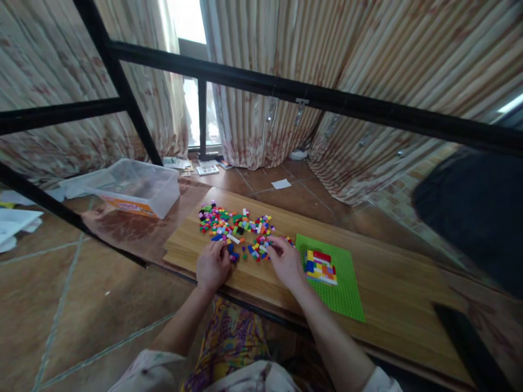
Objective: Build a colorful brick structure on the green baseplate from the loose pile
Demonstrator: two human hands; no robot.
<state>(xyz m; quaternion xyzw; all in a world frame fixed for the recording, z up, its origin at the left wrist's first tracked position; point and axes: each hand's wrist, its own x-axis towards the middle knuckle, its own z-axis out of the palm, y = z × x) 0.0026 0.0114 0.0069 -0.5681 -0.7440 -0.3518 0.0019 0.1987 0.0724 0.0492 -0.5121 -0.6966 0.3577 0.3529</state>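
Loose, small toy building bricks [220,220] in many colours lie spread over the wooden board. My left hand [213,265] rests at the near left side of them, fingers curled in beside some blue bricks [233,254]. Whatever its fingertips may hold is hidden. My right hand [285,262] reaches into the right part of the bricks, with thumb and forefinger a little apart near a few white ones [261,249]. Just right of that hand is a green baseplate [345,294], bearing a low, multicoloured block of joined bricks [321,268].
The wooden board [392,294] lies across a low table. A clear plastic bin [163,188] with an orange label stands at its left end. Black metal rails [245,73] cross in front of the curtains. A dark flat object [469,343] lies at the right end.
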